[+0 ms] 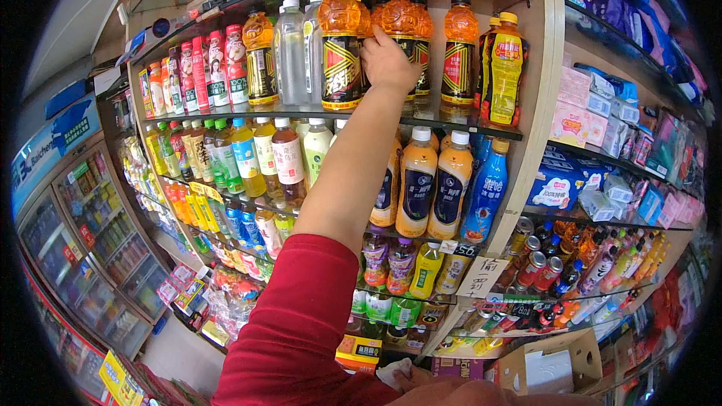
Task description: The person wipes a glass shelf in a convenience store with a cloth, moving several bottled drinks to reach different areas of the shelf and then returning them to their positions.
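Observation:
My left hand (389,62), at the end of a red sleeve, reaches to the upper shelf among orange drink bottles with black labels. Its fingers are bent at the side of a front bottle (340,45); another such bottle (399,14) stands just behind the hand. Whether the fingers grip a bottle is hidden. Clear bottles with white caps (291,51) stand to the left. Low at the bottom edge, my right hand (414,379) is partly visible, with a crumpled white cloth or tissue (393,372) in its fingers.
Yellow-capped bottles (505,70) stand near the wooden upright (533,84). Below the glass shelf (451,126) are rows of tea and milk-tea bottles (417,180). Packaged goods fill shelves at right; an open cardboard box (578,349) sits low right. Glass-door fridges (101,237) stand at left.

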Demonstrator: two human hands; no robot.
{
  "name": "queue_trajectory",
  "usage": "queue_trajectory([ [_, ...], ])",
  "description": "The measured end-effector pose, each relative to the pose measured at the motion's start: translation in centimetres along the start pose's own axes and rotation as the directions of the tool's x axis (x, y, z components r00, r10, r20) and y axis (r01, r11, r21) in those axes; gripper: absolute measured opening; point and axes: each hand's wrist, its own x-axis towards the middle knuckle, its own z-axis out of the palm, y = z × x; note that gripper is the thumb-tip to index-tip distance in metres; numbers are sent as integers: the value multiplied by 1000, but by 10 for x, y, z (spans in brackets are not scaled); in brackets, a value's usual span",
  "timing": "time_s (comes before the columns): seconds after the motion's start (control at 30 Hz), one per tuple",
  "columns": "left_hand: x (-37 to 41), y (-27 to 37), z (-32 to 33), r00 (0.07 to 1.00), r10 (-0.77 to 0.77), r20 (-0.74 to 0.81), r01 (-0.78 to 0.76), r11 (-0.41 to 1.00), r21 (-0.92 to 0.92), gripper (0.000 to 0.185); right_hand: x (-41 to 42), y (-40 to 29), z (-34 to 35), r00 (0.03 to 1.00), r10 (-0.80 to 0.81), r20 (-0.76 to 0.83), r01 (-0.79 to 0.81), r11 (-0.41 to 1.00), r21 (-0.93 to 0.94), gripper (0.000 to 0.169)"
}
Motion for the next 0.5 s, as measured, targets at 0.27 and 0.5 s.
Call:
queue_trajectory([
  [0.27,5,-7,-3,958,43,282,78,911,-406,101,-7,8,6,974,-118,-193,50,944,-325,52],
  [0.5,-13,8,-23,906,169,387,150,729,-668,70,-34,-19,8,960,-33,-278,4,995,-103,49],
])
